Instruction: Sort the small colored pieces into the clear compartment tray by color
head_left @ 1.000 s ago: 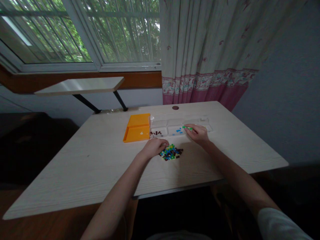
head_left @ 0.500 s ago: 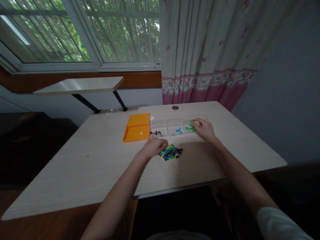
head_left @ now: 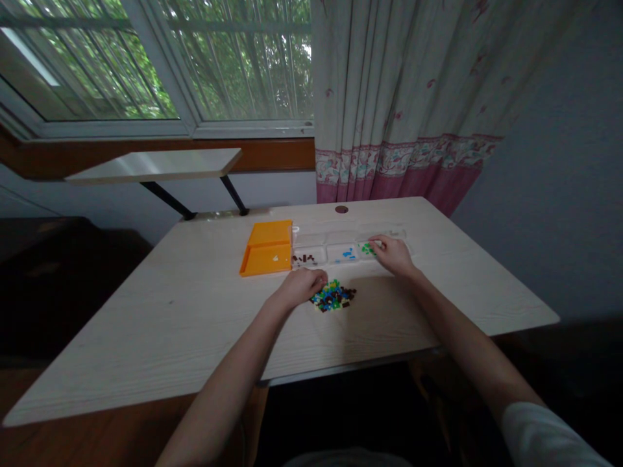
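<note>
A small heap of mixed bricks, in brown, blue, green and yellow, lies on the table. My left hand rests at the heap's left edge, its fingers curled closed; whatever they hold is hidden. Behind the heap is a clear divided box. Its front compartments hold brown pieces, blue pieces and green pieces. Over the green compartment, my right hand reaches in with thumb and forefinger brought close together. I cannot make out a piece between those fingertips.
An orange tray-like lid lies to the left of the clear box. A raised white shelf on black legs stands at the table's back left. The pale table has a round brown hole cover near its back edge.
My right hand has moved slightly left and down into the green compartment. The green piece seen at its fingertips no longer shows there. My left hand has hardly moved.
</note>
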The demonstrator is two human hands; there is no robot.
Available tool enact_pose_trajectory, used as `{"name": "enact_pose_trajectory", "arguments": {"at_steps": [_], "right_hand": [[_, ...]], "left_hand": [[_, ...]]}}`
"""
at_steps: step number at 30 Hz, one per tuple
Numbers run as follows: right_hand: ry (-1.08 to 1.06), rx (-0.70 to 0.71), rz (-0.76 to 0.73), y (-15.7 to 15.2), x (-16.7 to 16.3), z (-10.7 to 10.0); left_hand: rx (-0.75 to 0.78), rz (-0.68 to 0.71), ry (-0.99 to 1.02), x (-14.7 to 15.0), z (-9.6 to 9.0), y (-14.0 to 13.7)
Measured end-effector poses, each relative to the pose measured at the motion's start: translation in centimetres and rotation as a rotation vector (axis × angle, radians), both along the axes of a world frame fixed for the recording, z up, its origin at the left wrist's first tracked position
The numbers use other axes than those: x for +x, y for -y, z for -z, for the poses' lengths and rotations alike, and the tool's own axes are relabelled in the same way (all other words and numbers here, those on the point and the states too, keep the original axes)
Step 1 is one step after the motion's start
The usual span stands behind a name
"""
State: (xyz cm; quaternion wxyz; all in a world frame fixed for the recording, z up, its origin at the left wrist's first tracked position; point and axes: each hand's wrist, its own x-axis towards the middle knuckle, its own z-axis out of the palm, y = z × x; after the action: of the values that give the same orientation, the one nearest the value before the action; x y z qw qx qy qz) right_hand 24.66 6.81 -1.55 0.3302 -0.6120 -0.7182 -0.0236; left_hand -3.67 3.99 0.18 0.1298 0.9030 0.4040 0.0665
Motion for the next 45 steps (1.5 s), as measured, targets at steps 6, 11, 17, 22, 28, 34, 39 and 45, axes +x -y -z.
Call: {"name": "enact_pose_trajectory", "arguments": {"at_steps": [6,11,17,22,28,34,39,45], "right_hand": [[0.105,-0.031,-0.201,1.7,-4.0,-0.3],[0.172,0.019,-0.372,3.4,-7.2,0.5],[0.124,0.054,-0.424,4.0,-8.0,1.2],[0.103,0.074,-0.409,3.9,-7.9,1.2],[0.112,0.089,-0.428,4.0,-7.9,1.0],[0.083,0.182,-0.367,3.3,-7.0,0.6],[0.022,0.313,-0.248,2.5,-5.0,-0.6],[-0.008,0.379,-0.197,2.3,-3.7,-1.4]], "left_hand": [[0.024,-0.062,0.099,0.2,0.1,0.1],[0.090,-0.099,0.161,0.3,0.0,0.3],[0.094,-0.093,0.191,0.5,-0.3,0.6],[0.079,-0.082,0.226,0.7,-0.2,0.6],[0.057,-0.082,0.242,0.8,-0.2,0.7],[0.074,-0.151,0.117,0.0,-0.4,0.2],[0.023,-0.144,-0.015,-0.8,-0.2,-0.3],[-0.008,-0.111,-0.018,-0.7,0.0,-0.5]]}}
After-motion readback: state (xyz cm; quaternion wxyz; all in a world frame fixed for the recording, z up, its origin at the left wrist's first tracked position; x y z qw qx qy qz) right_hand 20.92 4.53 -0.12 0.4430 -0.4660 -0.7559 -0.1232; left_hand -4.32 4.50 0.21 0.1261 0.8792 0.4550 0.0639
